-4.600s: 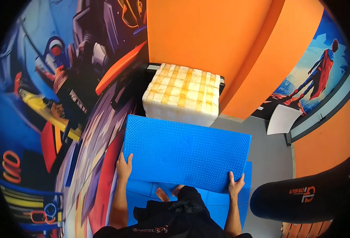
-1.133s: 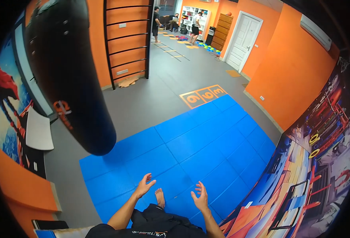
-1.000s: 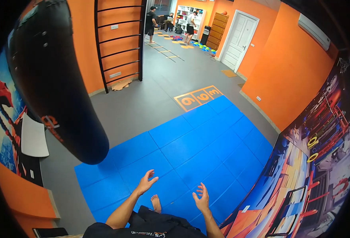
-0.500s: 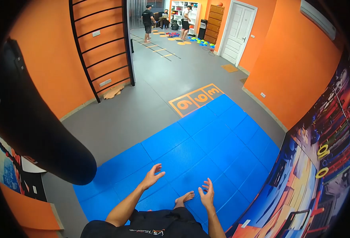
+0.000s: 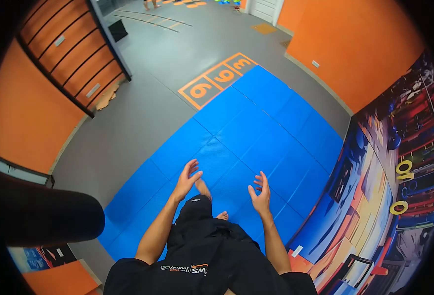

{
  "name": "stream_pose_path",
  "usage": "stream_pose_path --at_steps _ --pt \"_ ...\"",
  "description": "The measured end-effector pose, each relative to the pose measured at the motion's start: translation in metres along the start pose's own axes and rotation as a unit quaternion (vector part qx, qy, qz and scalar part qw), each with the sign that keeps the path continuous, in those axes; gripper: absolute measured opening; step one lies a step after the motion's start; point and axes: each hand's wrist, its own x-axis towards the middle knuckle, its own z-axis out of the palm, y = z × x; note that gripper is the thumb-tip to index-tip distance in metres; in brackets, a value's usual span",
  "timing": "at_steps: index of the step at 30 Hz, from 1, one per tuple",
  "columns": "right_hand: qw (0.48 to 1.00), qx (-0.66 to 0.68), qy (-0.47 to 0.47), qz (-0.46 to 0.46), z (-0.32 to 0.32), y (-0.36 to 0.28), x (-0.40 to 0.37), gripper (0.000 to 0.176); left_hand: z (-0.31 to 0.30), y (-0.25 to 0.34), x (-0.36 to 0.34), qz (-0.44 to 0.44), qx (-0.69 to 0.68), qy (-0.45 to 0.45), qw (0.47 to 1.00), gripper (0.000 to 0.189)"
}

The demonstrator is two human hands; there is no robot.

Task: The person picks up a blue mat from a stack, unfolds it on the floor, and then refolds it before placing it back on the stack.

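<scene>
Both of my hands are held out in front of my body, above the blue mat (image 5: 256,118). My left hand (image 5: 186,182) is open, its fingers apart and slightly curved, with nothing in it. To its right, my right hand (image 5: 260,192) is open too, palm turned inward, and it holds nothing. A bare foot (image 5: 203,189) shows just beside my left hand, with a black-clothed knee (image 5: 195,208) below it. Part of the other foot (image 5: 222,216) rests on the mat between my arms.
A black punching bag (image 5: 55,217) hangs at the left. Wall bars (image 5: 74,54) stand beyond it. Orange number squares (image 5: 218,80) mark the grey floor (image 5: 143,103) past the mat. A printed wall (image 5: 364,182) runs along the right, and a white door (image 5: 263,8) is far off.
My view has tilted down, so the far room has slid up, mostly out of sight. One leg has come forward with its knee raised into view. Both hands remain open.
</scene>
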Motion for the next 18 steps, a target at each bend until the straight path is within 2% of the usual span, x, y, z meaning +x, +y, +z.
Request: stream_pose_path --at_steps 8,10,15,18 --pt "0.997 -0.058 0.033 0.048 -0.023 0.041 0.145 0.076 0.036 -0.001 0.198 -0.043 -0.005 -0.057 0.997 0.068" --pt "0.994 -0.063 0.048 0.076 -0.028 0.041 0.173 0.076 0.043 0.011 0.246 -0.057 -0.017 -0.071 0.996 0.072" --pt "0.988 -0.065 0.065 0.125 -0.029 0.048 0.273 0.075 0.062 0.040 0.365 -0.050 0.000 -0.092 0.995 0.070" --pt "0.989 -0.061 0.084 0.109 -0.032 0.046 0.334 0.075 0.079 0.058 0.425 -0.077 0.025 -0.112 0.990 0.069"
